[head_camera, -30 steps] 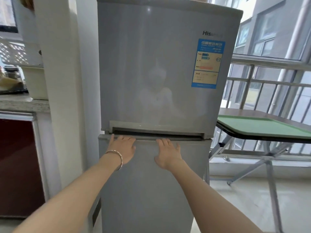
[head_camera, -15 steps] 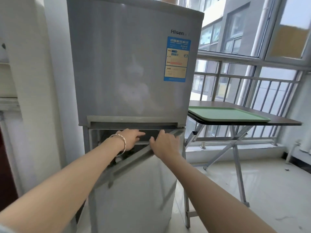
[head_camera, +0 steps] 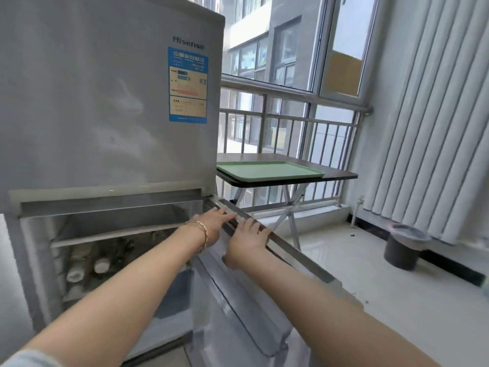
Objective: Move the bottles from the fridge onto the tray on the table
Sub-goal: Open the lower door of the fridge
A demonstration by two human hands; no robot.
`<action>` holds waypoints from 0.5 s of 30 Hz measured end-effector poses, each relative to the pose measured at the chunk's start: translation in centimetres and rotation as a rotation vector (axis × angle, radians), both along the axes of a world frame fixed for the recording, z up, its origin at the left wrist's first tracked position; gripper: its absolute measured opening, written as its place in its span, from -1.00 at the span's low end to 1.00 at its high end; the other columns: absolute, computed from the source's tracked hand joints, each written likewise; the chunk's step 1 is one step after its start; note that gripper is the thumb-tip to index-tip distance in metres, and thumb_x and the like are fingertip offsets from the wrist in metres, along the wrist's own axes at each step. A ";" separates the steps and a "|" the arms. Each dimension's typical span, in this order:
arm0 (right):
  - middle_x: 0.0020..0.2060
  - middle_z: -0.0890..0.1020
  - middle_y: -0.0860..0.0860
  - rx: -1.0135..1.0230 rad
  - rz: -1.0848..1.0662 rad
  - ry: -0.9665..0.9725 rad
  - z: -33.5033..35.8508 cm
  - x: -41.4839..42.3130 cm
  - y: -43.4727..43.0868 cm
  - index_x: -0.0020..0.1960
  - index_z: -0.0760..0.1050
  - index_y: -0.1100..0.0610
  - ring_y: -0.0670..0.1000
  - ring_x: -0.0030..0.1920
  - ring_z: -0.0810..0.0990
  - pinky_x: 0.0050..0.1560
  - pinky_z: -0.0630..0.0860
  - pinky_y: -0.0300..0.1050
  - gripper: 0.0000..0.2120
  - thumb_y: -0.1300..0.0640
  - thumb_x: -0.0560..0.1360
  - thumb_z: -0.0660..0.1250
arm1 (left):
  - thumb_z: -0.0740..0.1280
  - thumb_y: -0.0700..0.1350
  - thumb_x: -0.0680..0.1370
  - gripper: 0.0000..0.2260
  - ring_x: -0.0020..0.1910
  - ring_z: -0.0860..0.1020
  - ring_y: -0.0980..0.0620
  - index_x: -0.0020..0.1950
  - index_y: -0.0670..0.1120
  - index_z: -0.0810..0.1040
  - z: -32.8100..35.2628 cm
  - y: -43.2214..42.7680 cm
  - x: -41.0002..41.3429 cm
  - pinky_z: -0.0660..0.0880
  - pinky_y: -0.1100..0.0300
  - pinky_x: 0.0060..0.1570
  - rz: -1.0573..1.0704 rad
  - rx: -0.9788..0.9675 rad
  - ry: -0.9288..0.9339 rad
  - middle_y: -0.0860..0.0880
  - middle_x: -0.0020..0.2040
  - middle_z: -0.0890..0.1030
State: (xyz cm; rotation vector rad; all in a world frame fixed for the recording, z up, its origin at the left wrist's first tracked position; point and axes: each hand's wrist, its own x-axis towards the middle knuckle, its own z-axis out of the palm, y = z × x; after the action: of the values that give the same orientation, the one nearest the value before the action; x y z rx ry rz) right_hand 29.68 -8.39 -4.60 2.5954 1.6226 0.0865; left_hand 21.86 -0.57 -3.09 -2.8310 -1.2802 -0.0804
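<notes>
**Lower fridge door swung wide, bottles waiting inside**

Both hands rest on the top edge of the lower door [head_camera: 277,243] of the fridge [head_camera: 105,115], which stands open toward four o'clock. The left hand [head_camera: 215,221], with a bracelet [head_camera: 202,231] on its wrist, lies flat with fingers stretched along the edge, gripping nothing. The right hand [head_camera: 247,241] sits just beside it at four o'clock, fingers hooked over the same edge, thumb below: a loose hold on the door, no bottle in it.

The bottles [head_camera: 87,266] stand in the lower compartment at about eight o'clock from the hands, under a shelf; only blurred pale caps show, and how many there are cannot be told. The green tray [head_camera: 270,170] lies bare on the folding table [head_camera: 341,174] at one o'clock, well apart from the fridge interior.

To do this step well, I would push the door fully open so that it stays put, then free one hand and reach under the shelf for the nearest cap, taking each bottle by its body rather than its top. The open door stands between compartment and table, so carrying around it calls for care.

Readable writing: "Hisense" on the upper door, with a blue label [head_camera: 188,84] of Chinese characters below it, too small to read.
</notes>
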 end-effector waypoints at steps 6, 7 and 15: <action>0.58 -0.02 0.13 0.097 0.121 -0.049 -0.8 8.0 -0.9 0.59 -0.21 0.16 0.18 0.56 0.00 0.48 0.04 0.24 0.02 -0.21 0.43 0.35 | 0.16 -0.41 0.50 -0.20 0.57 -0.12 0.01 0.56 0.14 -0.14 -0.4 -2.2 5.6 0.14 -0.22 0.45 -0.028 -0.021 0.048 0.06 0.59 -0.11; 0.59 -0.03 0.11 0.113 0.144 -0.036 -0.9 9.0 -1.0 0.59 -0.22 0.14 0.17 0.57 -0.02 0.50 0.00 0.23 0.02 -0.20 0.44 0.35 | 0.18 -0.41 0.49 -0.17 0.57 -0.14 -0.01 0.56 0.14 -0.16 -0.4 -2.2 6.2 0.14 -0.22 0.45 -0.016 -0.039 0.046 0.06 0.59 -0.12; 0.60 -0.14 0.07 0.147 0.195 -0.062 -2.2 11.8 -0.1 0.58 -0.30 0.13 0.15 0.58 -0.14 0.52 -0.14 0.23 0.02 -0.25 0.45 0.26 | 0.20 -0.40 0.48 -0.14 0.57 -0.10 -0.03 0.54 0.18 -0.21 -1.6 -0.9 8.1 0.02 -0.18 0.49 0.012 -0.100 -0.017 0.08 0.59 -0.17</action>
State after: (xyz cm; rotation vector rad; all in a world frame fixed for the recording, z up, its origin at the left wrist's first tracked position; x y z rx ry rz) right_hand 41.46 -8.54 -6.79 2.4995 1.9093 0.3057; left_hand 30.00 -1.50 -4.68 -2.9115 -1.3419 -0.0405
